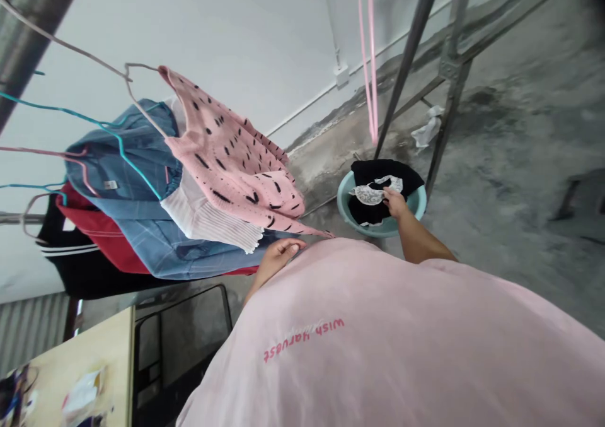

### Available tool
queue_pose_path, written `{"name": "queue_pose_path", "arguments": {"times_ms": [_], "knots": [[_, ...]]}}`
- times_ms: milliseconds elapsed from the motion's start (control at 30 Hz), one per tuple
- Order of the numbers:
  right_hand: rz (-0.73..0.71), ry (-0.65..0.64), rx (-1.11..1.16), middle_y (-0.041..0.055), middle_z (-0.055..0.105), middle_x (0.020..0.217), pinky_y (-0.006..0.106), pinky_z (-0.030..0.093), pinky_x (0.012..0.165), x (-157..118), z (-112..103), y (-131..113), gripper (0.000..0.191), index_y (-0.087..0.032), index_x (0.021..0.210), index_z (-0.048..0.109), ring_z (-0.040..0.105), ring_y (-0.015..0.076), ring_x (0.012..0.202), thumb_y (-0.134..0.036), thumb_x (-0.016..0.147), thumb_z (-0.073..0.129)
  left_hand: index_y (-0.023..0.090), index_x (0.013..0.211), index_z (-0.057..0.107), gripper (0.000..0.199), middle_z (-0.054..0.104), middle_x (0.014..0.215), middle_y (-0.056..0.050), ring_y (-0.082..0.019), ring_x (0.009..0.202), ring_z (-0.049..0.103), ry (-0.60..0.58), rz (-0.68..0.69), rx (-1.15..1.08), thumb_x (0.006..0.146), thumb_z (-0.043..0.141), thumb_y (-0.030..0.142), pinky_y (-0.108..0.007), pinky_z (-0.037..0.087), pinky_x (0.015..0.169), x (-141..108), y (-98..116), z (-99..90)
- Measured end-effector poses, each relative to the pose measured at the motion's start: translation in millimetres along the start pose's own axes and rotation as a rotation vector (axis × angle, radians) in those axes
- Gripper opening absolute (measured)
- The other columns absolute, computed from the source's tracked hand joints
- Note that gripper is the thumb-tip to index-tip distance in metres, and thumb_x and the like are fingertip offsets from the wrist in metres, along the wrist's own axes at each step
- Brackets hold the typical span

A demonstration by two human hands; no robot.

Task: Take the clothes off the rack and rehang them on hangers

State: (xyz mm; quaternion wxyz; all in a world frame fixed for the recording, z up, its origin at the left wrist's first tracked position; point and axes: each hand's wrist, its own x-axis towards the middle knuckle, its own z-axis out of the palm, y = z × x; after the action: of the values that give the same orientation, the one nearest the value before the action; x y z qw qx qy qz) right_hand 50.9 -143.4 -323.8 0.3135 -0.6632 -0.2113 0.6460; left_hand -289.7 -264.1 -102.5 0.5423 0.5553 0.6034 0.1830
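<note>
My right hand (396, 204) reaches down over a light blue basin (344, 205) and pinches the white lace trim (368, 195) of a black garment (390, 169) lying in it. Part of the black cloth hangs over the basin's far rim. Beside my shirt, my left hand (278, 257) has its fingers loosely curled near the hem of the hanging clothes; whether it grips anything is not clear. A pink knitted top with black marks (236, 156) hangs just beyond it, in front of a white ribbed garment (203, 216) and a blue garment (137, 219).
Red (101, 231) and black clothes (85, 275) hang at the left from a metal pipe (33, 17). Pink straps (371, 67) dangle near metal frame bars (411, 48). A light wooden table (113, 351) and a black metal frame (189, 294) are at the lower left.
</note>
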Motion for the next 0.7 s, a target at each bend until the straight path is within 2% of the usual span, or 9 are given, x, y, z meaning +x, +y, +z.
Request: {"name": "queue_pose_path", "arguments": {"times_ms": [133, 267, 333, 400, 467, 500, 600, 633, 700], "knots": [[-0.204, 0.069, 0.223, 0.005, 0.067, 0.104, 0.021, 0.05, 0.081, -27.3, -8.3, -18.3, 0.013, -0.019, 0.099, 0.061, 0.062, 0.0132, 0.097, -0.029, 0.091, 0.059, 0.017, 0.099, 0.076, 0.037, 0.073, 0.11, -0.012, -0.027, 0.11, 0.066, -0.279, 0.204, -0.071, 0.089, 0.065, 0.051, -0.039, 0.047, 0.102, 17.3, 20.6, 6.0], [-0.423, -0.044, 0.392, 0.0035, 0.065, 0.08, 0.028, 0.05, 0.072, -99.6, -17.7, -28.0, 0.03, -0.02, 0.074, 0.059, 0.062, 0.0163, 0.078, -0.043, 0.071, 0.078, 0.022, 0.122, 0.069, 0.04, 0.065, 0.13, -0.011, -0.03, 0.126, 0.058, -0.568, 0.388, -0.169, 0.091, 0.064, 0.047, -0.045, 0.045, 0.107, 34.4, 49.0, 19.3], [-0.679, -0.346, 0.455, 0.0029, 0.06, 0.07, 0.027, 0.047, 0.064, -150.0, -16.6, -29.7, 0.04, -0.019, 0.062, 0.058, 0.057, 0.0147, 0.065, -0.049, 0.064, 0.083, 0.026, 0.136, 0.059, 0.056, 0.051, 0.147, -0.01, -0.033, 0.137, 0.048, -0.565, 0.494, -0.198, 0.087, 0.069, 0.048, -0.045, 0.046, 0.107, 43.8, 62.9, 27.7], [-0.928, -0.689, 0.354, 0.003, 0.054, 0.062, 0.026, 0.042, 0.059, -198.9, -8.6, -32.1, 0.039, -0.018, 0.056, 0.06, 0.053, 0.013, 0.058, -0.047, 0.072, 0.08, 0.025, 0.144, 0.051, 0.075, 0.034, 0.159, -0.011, -0.036, 0.147, 0.032, -0.493, 0.625, -0.14, 0.078, 0.078, 0.049, -0.045, 0.045, 0.108, 53.7, 74.9, 36.7], [-1.099, -0.938, 0.262, 0.0026, 0.049, 0.056, 0.026, 0.039, 0.059, -237.1, 5.7, -35.7, 0.037, -0.018, 0.055, 0.063, 0.051, 0.0126, 0.056, -0.042, 0.081, 0.074, 0.021, 0.141, 0.053, 0.082, 0.034, 0.159, -0.013, -0.038, 0.148, 0.028, -0.497, 0.747, -0.018, 0.07, 0.085, 0.044, -0.045, 0.042, 0.111, 63.3, 82.6, 46.2], [-1.151, -1.003, 0.242, 0.0023, 0.047, 0.055, 0.026, 0.038, 0.059, -250.8, 13.8, -37.4, 0.037, -0.018, 0.055, 0.064, 0.05, 0.0124, 0.056, -0.04, 0.084, 0.072, 0.019, 0.136, 0.058, 0.073, 0.04, 0.154, -0.014, -0.037, 0.145, 0.033, -0.553, 0.793, 0.037, 0.071, 0.084, 0.041, -0.045, 0.041, 0.112, 67.7, 83.8, 50.9], [-1.173, -0.921, 0.314, 0.0007, 0.044, 0.053, 0.026, 0.037, 0.059, -271.1, 34.7, -37.9, 0.036, -0.018, 0.056, 0.065, 0.045, 0.0114, 0.055, -0.039, 0.084, 0.073, 0.017, 0.107, 0.073, 0.026, 0.067, 0.122, -0.013, -0.029, 0.118, 0.06, -0.778, 0.773, 0.129, 0.086, 0.067, 0.031, -0.041, 0.045, 0.106, 79.0, 76.5, 62.2], [-1.137, -0.826, 0.346, 0.0005, 0.045, 0.055, 0.026, 0.038, 0.06, -272.2, 39.2, -36.1, 0.034, -0.018, 0.058, 0.065, 0.045, 0.0116, 0.056, -0.039, 0.083, 0.074, 0.016, 0.096, 0.074, 0.02, 0.071, 0.109, -0.011, -0.027, 0.107, 0.064, -0.78, 0.71, 0.123, 0.087, 0.062, 0.029, -0.039, 0.048, 0.1, 82.2, 71.5, 64.2], [-1.017, -0.59, 0.346, 0.0016, 0.054, 0.063, 0.028, 0.041, 0.066, -268.4, 44.5, -30.3, 0.027, -0.019, 0.065, 0.068, 0.051, 0.0132, 0.064, -0.039, 0.08, 0.077, 0.016, 0.086, 0.072, 0.017, 0.072, 0.094, -0.008, -0.026, 0.095, 0.065, -0.592, 0.55, 0.037, 0.083, 0.061, 0.028, -0.039, 0.049, 0.094, 87.6, 62.2, 63.7]]}}
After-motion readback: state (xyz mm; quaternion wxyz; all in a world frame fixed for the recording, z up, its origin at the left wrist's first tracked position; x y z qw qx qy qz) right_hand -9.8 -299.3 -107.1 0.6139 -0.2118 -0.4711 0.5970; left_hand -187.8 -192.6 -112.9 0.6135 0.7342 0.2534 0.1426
